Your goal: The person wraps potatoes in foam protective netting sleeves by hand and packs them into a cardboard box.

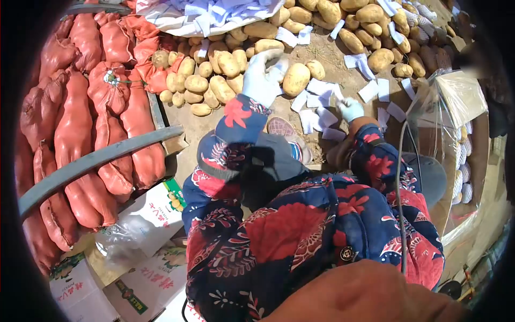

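Note:
My left hand (263, 79), in a pale glove, is at upper centre with its fingers bent and a gap between thumb and fingers. Just right of its fingertips lies a large potato (296, 79); whether they touch is unclear. My right hand (351, 109), also gloved, is lower and to the right. Its fingers are pinched together at a white foam net sleeve (337, 93). Several more flat white foam sleeves (317, 100) are scattered on the ground between the hands. A smaller potato (316, 69) lies beside the large one.
Loose potatoes (221, 63) are heaped ahead, under a white sack of sleeves (214, 20). Red filled bags (75, 123) stand left behind a grey curved bar (102, 161). At right is a plastic-lined carton (464, 96) holding sleeved potatoes (465, 174). Printed cartons (153, 214) lie lower left.

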A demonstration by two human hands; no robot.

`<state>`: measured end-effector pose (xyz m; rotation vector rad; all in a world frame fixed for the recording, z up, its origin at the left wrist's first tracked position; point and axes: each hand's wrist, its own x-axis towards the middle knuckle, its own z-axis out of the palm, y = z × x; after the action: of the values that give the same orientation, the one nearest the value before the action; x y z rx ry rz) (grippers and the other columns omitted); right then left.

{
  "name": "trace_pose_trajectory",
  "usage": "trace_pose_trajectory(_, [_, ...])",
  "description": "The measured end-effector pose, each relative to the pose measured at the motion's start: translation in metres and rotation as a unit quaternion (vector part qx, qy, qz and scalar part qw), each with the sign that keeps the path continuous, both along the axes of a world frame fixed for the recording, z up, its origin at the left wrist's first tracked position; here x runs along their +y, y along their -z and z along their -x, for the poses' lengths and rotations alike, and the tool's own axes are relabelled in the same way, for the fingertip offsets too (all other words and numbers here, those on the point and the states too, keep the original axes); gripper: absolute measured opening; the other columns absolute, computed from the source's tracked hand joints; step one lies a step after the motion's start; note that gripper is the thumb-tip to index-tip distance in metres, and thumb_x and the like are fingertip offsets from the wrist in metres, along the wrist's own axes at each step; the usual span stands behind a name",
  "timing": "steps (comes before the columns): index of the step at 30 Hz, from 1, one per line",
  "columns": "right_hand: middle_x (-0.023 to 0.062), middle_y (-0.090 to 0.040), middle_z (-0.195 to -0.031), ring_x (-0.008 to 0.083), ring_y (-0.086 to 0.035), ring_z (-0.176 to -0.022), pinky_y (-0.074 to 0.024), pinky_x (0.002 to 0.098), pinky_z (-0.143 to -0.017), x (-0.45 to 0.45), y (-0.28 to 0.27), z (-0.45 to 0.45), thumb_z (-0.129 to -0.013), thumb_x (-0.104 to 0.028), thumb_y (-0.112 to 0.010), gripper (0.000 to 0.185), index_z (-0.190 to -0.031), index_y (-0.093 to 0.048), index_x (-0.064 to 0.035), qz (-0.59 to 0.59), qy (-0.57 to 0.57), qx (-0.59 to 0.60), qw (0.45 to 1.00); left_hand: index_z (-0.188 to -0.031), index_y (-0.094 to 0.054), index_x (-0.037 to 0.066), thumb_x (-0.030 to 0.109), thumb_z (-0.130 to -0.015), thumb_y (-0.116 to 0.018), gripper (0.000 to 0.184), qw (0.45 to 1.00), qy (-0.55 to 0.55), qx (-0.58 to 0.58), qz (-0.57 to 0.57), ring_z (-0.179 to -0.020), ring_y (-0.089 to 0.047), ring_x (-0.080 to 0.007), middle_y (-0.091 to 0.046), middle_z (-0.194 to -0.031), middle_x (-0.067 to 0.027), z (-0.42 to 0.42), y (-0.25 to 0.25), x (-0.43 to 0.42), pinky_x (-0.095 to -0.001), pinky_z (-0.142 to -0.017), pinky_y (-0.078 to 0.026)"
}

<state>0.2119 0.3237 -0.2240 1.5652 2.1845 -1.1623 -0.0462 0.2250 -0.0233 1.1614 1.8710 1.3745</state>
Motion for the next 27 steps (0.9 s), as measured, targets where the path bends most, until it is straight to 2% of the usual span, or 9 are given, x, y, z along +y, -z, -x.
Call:
trace_pose_trajectory(4, [0.0105,-0.060,-0.091,0.0225,-0.058,-0.082,-0.0466,0.0311,-0.072,0.006,-0.085,0.037,-0.075,-0.016,-0.062,0.012,-0.083,-0.066,-0.0082,-0.044,0.052,0.471,0.880,-0.117,-0.044,0.002,0.028,-0.074,-0.068,0.056,0.998,-0.005,-0.022,0.066,-0.095,-0.054,-0.0256,-0.045,-0.109,-0.0164,-0.035,-0.026,-0.005,-0.0334,-0.080,-0.046])
trace_pose_trajectory(8, [0.0093,-0.060,-0.089,0.0262,-0.057,-0.087,-0.0452,0.0338,-0.076,-0.004,-0.200,0.063,-0.069,-0.014,-0.064,0.010,-0.078,-0.065,-0.0091,-0.192,-0.165,0.521,0.815,-0.095,-0.056,0.002,0.018,-0.071,-0.065,0.030,0.990,0.049,0.025,0.130,-0.082,-0.058,-0.0264,-0.057,-0.092,-0.0151,-0.040,-0.010,-0.009,-0.0343,-0.069,-0.047])
trace_pose_trajectory(12, [0.0130,-0.059,-0.092,0.0312,-0.055,-0.087,-0.0436,0.0392,-0.078,0.009,-0.185,0.068,-0.069,-0.011,-0.062,0.011,-0.079,-0.061,-0.0060,-0.100,-0.166,0.525,0.829,-0.095,-0.054,0.001,-0.001,-0.080,-0.049,0.016,0.994,-0.004,-0.056,0.094,-0.060,-0.048,-0.0050,-0.053,-0.076,-0.0016,-0.036,-0.004,-0.008,-0.0182,-0.050,-0.040])
trace_pose_trajectory(16, [0.0122,-0.059,-0.095,0.0287,-0.056,-0.085,-0.0445,0.0374,-0.075,0.015,-0.173,0.078,-0.068,-0.012,-0.064,0.017,-0.083,-0.060,-0.0070,-0.130,-0.260,0.564,0.773,-0.093,-0.051,0.002,-0.001,-0.077,-0.058,0.018,0.995,0.047,0.002,0.093,-0.059,-0.044,-0.0045,-0.049,-0.078,-0.0002,-0.031,0.009,-0.006,-0.0177,-0.051,-0.037])
trace_pose_trajectory(18, [0.0118,-0.058,-0.098,0.0278,-0.056,-0.087,-0.0446,0.0377,-0.075,0.020,-0.169,0.079,-0.068,-0.015,-0.065,0.018,-0.083,-0.060,-0.0067,-0.078,-0.282,0.498,0.816,-0.092,-0.050,0.001,0.001,-0.079,-0.058,0.015,0.998,0.035,0.000,0.049,-0.073,-0.054,-0.0084,-0.055,-0.082,-0.0032,-0.027,0.006,-0.003,-0.0220,-0.064,-0.046])
trace_pose_trajectory(20, [0.0111,-0.058,-0.101,0.0275,-0.056,-0.088,-0.0444,0.0372,-0.078,0.045,-0.135,0.080,-0.071,-0.015,-0.063,0.016,-0.084,-0.060,-0.0064,0.036,-0.177,0.539,0.823,-0.092,-0.049,-0.001,0.001,-0.080,-0.058,0.015,0.980,-0.004,-0.188,0.063,-0.080,-0.057,-0.0114,-0.058,-0.085,-0.0066,-0.034,-0.009,0.003,-0.0242,-0.069,-0.047])
trace_pose_trajectory(22, [0.0113,-0.058,-0.097,0.0222,-0.055,-0.092,-0.0436,0.0324,-0.080,0.095,-0.069,0.079,-0.074,-0.013,-0.061,0.014,-0.087,-0.062,-0.0079,-0.129,-0.065,0.454,0.879,-0.091,-0.048,-0.001,0.001,-0.080,-0.058,0.016,0.979,-0.007,-0.199,0.042,-0.080,-0.058,-0.0126,-0.059,-0.087,-0.0085,-0.039,-0.013,0.006,-0.0243,-0.069,-0.048])
trace_pose_trajectory(24, [0.0133,-0.060,-0.098,0.0246,-0.054,-0.099,-0.0432,0.0319,-0.083,0.147,-0.054,0.066,-0.070,-0.024,-0.066,0.036,-0.102,-0.060,-0.0077,-0.261,0.139,0.152,0.943,-0.091,-0.046,-0.001,0.000,-0.079,-0.058,0.017,0.978,-0.012,-0.207,0.019,-0.080,-0.059,-0.0137,-0.060,-0.088,-0.0104,-0.040,-0.013,0.010,-0.0244,-0.069,-0.048])
trace_pose_trajectory(27, [0.0187,-0.053,-0.114,0.0278,-0.050,-0.108,-0.0387,0.0350,-0.090,0.250,0.072,0.033,-0.069,-0.036,-0.065,0.057,-0.113,-0.053,-0.0010,-0.123,0.358,0.263,0.887,-0.088,-0.047,0.000,0.000,-0.073,-0.063,0.022,0.942,-0.071,-0.315,0.092,-0.064,-0.054,-0.0082,-0.055,-0.078,-0.0058,-0.040,-0.018,0.014,-0.0226,-0.052,-0.046])
